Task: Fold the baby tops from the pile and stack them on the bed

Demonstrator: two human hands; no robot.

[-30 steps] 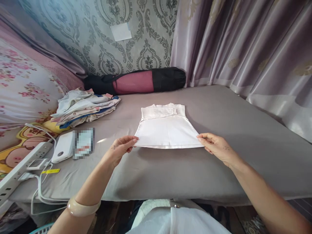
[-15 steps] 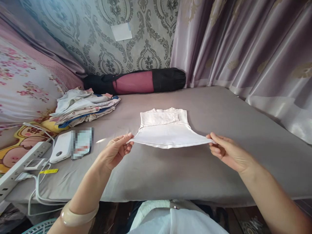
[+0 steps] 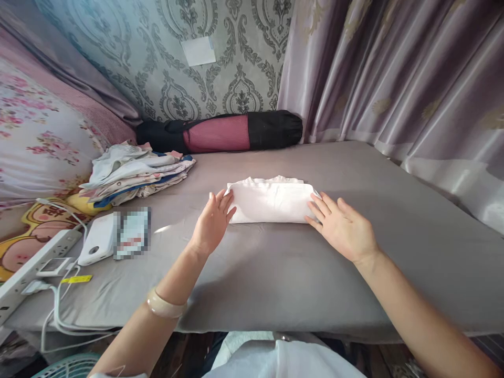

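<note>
Broad surface covered in grey cloth point(image 3: 299, 273): spreads beneath the bare left hand point(image 3: 210, 220) and the bare right hand point(image 3: 348, 231), reaching well past both.
Shiny mauve curtain with pale gold motifs point(image 3: 397, 68): hangs beyond the right hand and off to its right.
Long black roll-shaped bag with a pink mesh panel point(image 3: 216, 133): lies well past both hands.
Pile of mixed-colour folded clothes point(image 3: 137, 176): past the left hand and to its left, apart from it.
Folded white fabric garment point(image 3: 268, 203): lies flat between the two hands, one end at each hand's fingertips; a straight edge faces the wearer, a wavy edge shows on the far side.
Long white plastic power strip point(image 3: 35, 270): well to the left of the left hand.
Left hand: palm up, fingers spread, tips at the garment's left end; I cannot tell if any are tucked under.
Right hand: palm up, fingers fanned, tips overlapping the garment's right end.
Glossy cream bangle point(image 3: 165, 304): around the left forearm, nearer the wearer than the hand.
</note>
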